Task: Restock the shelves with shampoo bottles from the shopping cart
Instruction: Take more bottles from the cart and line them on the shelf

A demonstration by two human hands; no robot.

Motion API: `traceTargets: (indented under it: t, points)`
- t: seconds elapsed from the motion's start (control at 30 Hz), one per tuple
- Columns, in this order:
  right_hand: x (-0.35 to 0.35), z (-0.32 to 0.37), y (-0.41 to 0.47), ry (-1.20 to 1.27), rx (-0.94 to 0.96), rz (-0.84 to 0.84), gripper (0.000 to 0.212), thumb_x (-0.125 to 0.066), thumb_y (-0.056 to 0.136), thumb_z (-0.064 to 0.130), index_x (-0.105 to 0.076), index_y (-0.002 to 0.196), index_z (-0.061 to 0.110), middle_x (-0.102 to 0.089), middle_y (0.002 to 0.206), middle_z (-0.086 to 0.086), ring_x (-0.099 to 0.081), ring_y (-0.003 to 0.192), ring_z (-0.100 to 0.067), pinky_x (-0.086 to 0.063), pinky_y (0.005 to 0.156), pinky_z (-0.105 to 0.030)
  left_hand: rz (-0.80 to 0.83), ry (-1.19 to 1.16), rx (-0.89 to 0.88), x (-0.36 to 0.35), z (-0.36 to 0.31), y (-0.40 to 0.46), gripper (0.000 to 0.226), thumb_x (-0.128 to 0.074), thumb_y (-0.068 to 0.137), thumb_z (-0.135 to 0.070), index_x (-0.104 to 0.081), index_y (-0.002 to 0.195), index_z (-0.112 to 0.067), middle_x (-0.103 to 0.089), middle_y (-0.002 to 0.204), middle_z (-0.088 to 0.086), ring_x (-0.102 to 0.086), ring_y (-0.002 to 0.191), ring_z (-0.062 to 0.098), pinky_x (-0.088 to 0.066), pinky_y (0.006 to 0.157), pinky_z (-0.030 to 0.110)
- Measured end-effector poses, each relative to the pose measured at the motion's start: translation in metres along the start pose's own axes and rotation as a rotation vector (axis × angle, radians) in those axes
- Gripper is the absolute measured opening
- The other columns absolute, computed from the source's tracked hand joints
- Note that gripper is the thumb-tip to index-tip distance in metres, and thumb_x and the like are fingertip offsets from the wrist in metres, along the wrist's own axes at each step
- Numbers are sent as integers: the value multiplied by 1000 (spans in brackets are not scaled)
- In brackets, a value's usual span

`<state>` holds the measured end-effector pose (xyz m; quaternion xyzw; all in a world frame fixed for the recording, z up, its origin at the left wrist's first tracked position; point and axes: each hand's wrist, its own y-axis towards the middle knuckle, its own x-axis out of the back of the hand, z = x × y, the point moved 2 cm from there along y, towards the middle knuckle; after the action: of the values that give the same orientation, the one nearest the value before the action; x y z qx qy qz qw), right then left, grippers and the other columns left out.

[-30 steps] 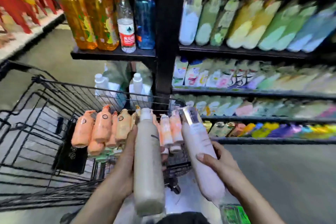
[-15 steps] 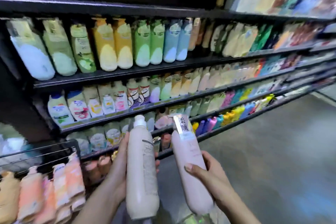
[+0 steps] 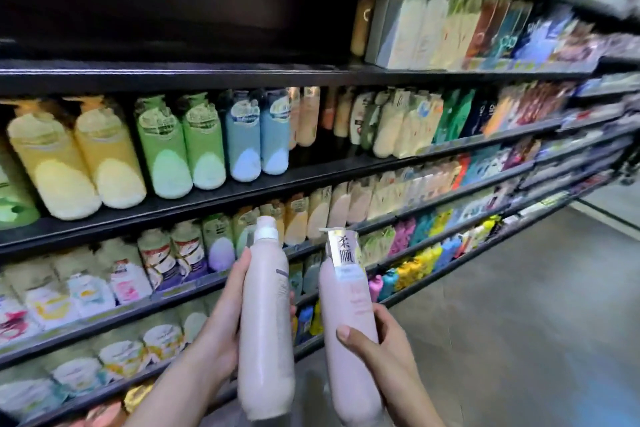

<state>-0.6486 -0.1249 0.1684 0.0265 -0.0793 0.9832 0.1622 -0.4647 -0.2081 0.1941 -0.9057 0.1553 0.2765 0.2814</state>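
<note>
shelves (image 3: 311, 180) stocked; left hand (image 3: 221, 329) grips bottle (image 3: 265, 322); right hand (image 3: 384, 354) likewise

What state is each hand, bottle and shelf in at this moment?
Left hand: grips the capped bottle, held upright.
Right hand: grips the pump bottle, held upright, a label round its neck.
Top shelf: bare at its left part, stocked to the right.
Second shelf: stocked with upright bottles.
Lower shelves: stocked.
</note>
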Motion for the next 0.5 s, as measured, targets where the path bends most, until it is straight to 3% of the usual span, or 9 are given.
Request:
traceTargets:
  t: [0.1, 0.27, 0.37, 0.5]
  points:
    - [10, 16, 65, 14, 9, -4, 69, -77, 38, 42, -64, 101, 17, -74, 92, -2, -71, 80, -16, -54, 66, -26, -44, 86, -86, -29, -27, 56, 63, -49, 75, -71, -64, 80, -11, -59, 70, 13, -58, 57, 25, -50, 65, 35]
    - [29, 45, 171, -37, 87, -28, 70, -75, 38, 48, -62, 100, 19, -73, 92, 1, -69, 78, -8, -50, 60, -18, -11, 175, -167, -69, -74, 142, 63, -47, 75, -73, -64, 75, -12, -61, 66, 12, -57, 56, 24, -49, 56, 29]
    - [38, 59, 228, -19, 131, -16, 66, -78, 43, 44, -62, 101, 18, -72, 93, 2, -69, 79, -8, -51, 60, -17, -13, 241, -319, -91, -102, 187, 54, -48, 74, -68, -62, 83, -16, -59, 67, 9, -57, 52, 20, -49, 51, 26]
    - [44, 68, 291, -3, 170, -2, 53, -79, 55, 26, -62, 105, 16, -74, 94, 2, -70, 82, -8, -52, 65, -17, -117, 283, -459, -111, -122, 239, 59, -59, 69, -73, -62, 92, -19, -63, 76, 8, -60, 61, 19, -50, 59, 30]
